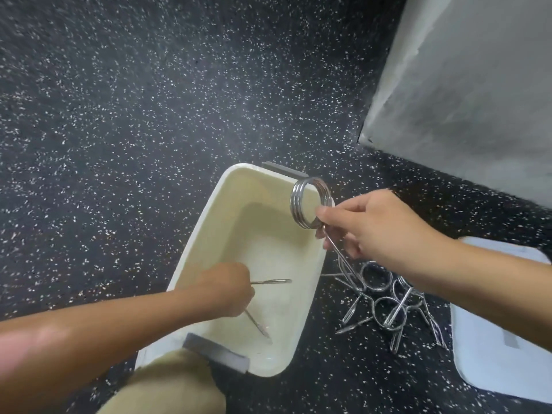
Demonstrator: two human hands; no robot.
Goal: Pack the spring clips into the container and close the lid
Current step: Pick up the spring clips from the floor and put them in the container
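Note:
A white rectangular container (197, 243) with grey handles stands open on the speckled black floor. My left hand (228, 289) is down inside it, closed around a metal spring clip (270, 281) whose two prongs stick out from my fist. My right hand (373, 227) holds another spring clip (310, 203) by its handles, its coiled ring raised over the container's right rim. A pile of several more spring clips (388, 303) lies on the floor just right of the container. The white lid (490, 354) lies flat at the lower right.
A grey wall or panel (466, 94) rises at the upper right. My knee in khaki cloth (170, 386) is at the bottom, touching the container's near end. Speckled floor stretches to the left and beyond the container.

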